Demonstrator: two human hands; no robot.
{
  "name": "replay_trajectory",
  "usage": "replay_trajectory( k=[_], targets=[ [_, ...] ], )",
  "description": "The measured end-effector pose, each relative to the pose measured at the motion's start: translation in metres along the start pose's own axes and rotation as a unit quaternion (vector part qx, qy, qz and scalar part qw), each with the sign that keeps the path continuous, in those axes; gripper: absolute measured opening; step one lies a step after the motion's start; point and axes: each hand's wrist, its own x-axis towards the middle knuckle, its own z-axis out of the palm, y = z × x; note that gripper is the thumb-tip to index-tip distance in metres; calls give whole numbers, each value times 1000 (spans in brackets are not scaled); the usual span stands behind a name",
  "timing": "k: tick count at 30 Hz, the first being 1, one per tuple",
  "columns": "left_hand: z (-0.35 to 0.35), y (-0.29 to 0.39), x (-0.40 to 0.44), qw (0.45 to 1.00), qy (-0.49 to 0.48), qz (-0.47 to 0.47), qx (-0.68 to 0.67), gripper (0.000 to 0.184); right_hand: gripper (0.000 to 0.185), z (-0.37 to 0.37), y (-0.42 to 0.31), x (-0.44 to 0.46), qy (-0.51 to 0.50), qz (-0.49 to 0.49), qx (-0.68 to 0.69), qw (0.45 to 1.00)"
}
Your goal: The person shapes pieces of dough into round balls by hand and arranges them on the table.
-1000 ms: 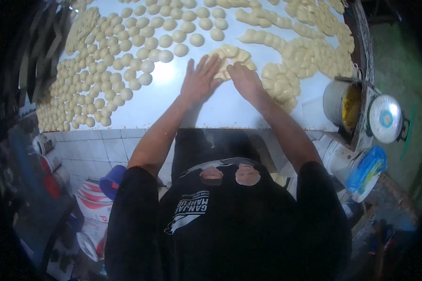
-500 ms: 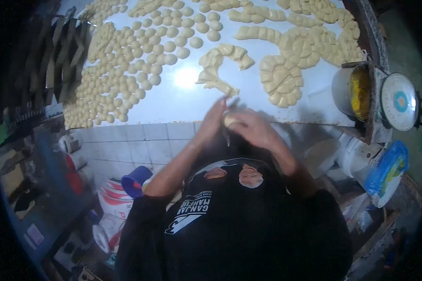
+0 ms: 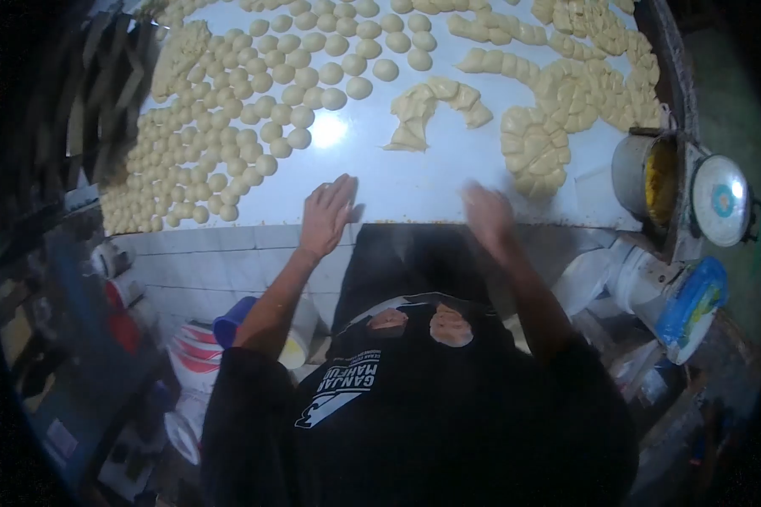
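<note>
A curved dough strip [image 3: 413, 110] is lying beyond both hands, sideways between them. The left hand [image 3: 328, 213] is stretching its fingers out, released, at the near edge of the table [image 3: 389, 184]; the right hand [image 3: 488, 213] is blurring, so its grip cannot be told. Dough balls [image 3: 265, 106] are crowding the left side, while scored dough [image 3: 533, 144] is spreading rightward near a pot [image 3: 629, 176]. Below the white tabletop, pale tiles [image 3: 186, 266] are showing beside a purple tub [image 3: 231, 323].
</note>
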Motion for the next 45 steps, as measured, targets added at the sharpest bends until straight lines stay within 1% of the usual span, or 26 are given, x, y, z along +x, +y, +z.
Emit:
replay_trajectory(
  k=[1, 3, 4, 6, 7, 9, 11, 12, 14, 16, 19, 21, 23, 24, 25, 26, 28, 30, 31, 32, 34, 36, 40, 42, 44, 45],
  targets=[
    [-3, -18, 2, 995, -37, 57, 71, 56, 26, -15, 33, -41, -22, -27, 0, 999],
    [1, -39, 13, 979, -77, 119, 143, 58, 30, -57, 43, -89, -57, 288, 142, 945],
    [-1, -34, 34, 970, -84, 143, 176, 59, 30, -69, 34, -93, -65, 299, 126, 944],
    [3, -11, 77, 976, -43, 166, 134, 51, 33, -77, -5, -60, 108, 353, 346, 862],
    [13, 0, 87, 978, -46, 162, 126, 51, 33, -71, -30, -36, 147, 319, 392, 850],
    [30, 13, 94, 999, 2, 46, 13, 38, 33, -13, -23, -3, 66, 189, 287, 937],
    [33, 12, 60, 996, -44, 75, -2, 34, 34, 22, -13, 45, 87, 3, -60, 994],
    [35, 11, 41, 992, -83, 98, -19, 31, 34, 35, -16, 69, 86, 5, -53, 995],
    [26, -13, 13, 986, -86, 141, -32, 33, 37, 58, -50, 94, 296, 150, 8, 943],
    [3, -43, 8, 974, -80, 207, -50, 35, 37, 71, -82, 56, 291, 166, 9, 942],
    [-28, -74, 25, 974, -94, 196, 61, 31, 36, 73, -50, 7, 236, -23, -30, 971],
    [-16, -66, 77, 967, -39, 223, 114, 28, 33, 49, -22, 29, 211, 64, -137, 966],
    [18, -16, 111, 990, 7, 138, 24, 26, 31, 52, -29, 92, 283, 123, -74, 948],
    [36, 9, 103, 999, -1, 44, 26, 25, 30, 58, -53, 109, 326, 172, -32, 929],
    [39, 13, 77, 991, -82, 97, 29, 24, 30, 63, -71, 88, 331, 176, -33, 927],
    [42, 15, 50, 976, -149, 154, 33, 22, 30, 71, -91, 56, 277, 144, 21, 950],
    [22, -29, 13, 957, -97, 249, -111, 21, 30, 70, -83, 27, 219, 102, 70, 968],
    [2, -84, 36, 958, -123, 254, -48, 16, 30, 58, -30, -2, 164, -37, -103, 980],
    [-20, -60, 65, 968, -110, 199, 107, 14, 31, 39, -33, 20, 143, 1, -192, 971],
    [-2, -54, 92, 976, -1, 203, 71, 14, 34, 40, -29, 49, 220, 51, -60, 972],
    [34, -1, 106, 991, 78, 105, 5, 16, 37, 49, -59, 99, 301, 140, -39, 942],
    [42, 11, 64, 990, -89, 110, -20, 22, 38, 71, -83, 58, 252, 92, -37, 963],
    [8, -63, 34, 971, -41, 229, -62, 23, 37, 79, -12, 5, 173, -56, -43, 982],
    [-4, -40, 76, 985, 21, 159, 66, 22, 37, 52, -26, 50, 138, -14, -75, 987],
    [23, 10, 95, 996, 82, 6, 19, 21, 36, 52, -54, 98, 273, 96, 10, 957],
    [42, 13, 70, 998, 53, 21, 5, 21, 36, 69, -70, 90, 301, 88, -37, 949]
  ],
)
